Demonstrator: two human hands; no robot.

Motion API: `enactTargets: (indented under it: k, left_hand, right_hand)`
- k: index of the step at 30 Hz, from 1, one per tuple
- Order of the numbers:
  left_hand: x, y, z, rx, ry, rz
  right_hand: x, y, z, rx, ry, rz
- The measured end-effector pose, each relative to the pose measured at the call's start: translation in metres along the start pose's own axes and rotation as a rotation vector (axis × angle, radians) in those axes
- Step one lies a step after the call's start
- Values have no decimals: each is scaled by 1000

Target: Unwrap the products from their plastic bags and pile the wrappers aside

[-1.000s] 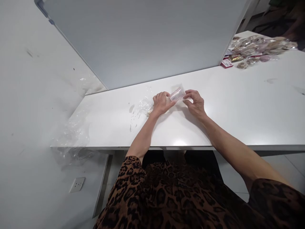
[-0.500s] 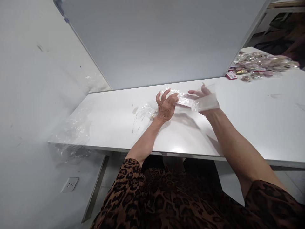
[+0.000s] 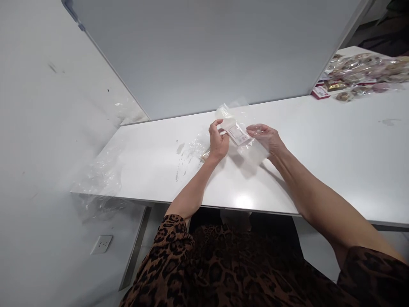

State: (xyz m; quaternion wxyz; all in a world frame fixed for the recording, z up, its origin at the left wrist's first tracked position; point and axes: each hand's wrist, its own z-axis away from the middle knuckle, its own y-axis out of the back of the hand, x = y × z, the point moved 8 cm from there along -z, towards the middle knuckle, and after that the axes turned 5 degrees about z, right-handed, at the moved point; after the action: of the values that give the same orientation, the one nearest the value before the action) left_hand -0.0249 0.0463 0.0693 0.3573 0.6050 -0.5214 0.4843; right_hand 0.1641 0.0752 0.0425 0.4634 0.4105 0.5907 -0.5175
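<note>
One labelled packet (image 3: pixel 238 134) is held in the left hand (image 3: pixel 219 144) over the white tabletop (image 3: pixel 147 166), while the right hand (image 3: pixel 270 140) grips clear plastic (image 3: pixel 255 156) beside it.

I have the left arm (image 3: pixel 190 189) rising from the lower middle of the frame, slanting up and to the right, its forearm bare. At its end my left hand (image 3: pixel 219 144) sits near the centre, fingers curled inward in a grip. My right arm (image 3: pixel 319 198) reaches in from the lower right, and the right hand (image 3: pixel 270 140), just right of centre, points its bent fingers left, toward the other hand, pinching.
</note>
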Motion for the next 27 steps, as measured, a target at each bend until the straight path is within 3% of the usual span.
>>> enactTargets:
  k: [3,7,11,21,27]
  left_hand:
    - [-15,-17,14,-52,348,325]
    - [-21,-39,28,-143,549,553]
    - [-25,-49,34,-198,645,676]
    - [-40,-49,44,-129,801,657]
    - [-37,-46,51,-43,772,584]
  right_hand:
    - [-11,3,6,73,84,-36]
    - [-27,-5,17,-16,154,8]
    - [-39,-6,21,-106,163,11]
    - [-80,52,11,95,390,-196]
    - [-100,74,12,148,530,-369]
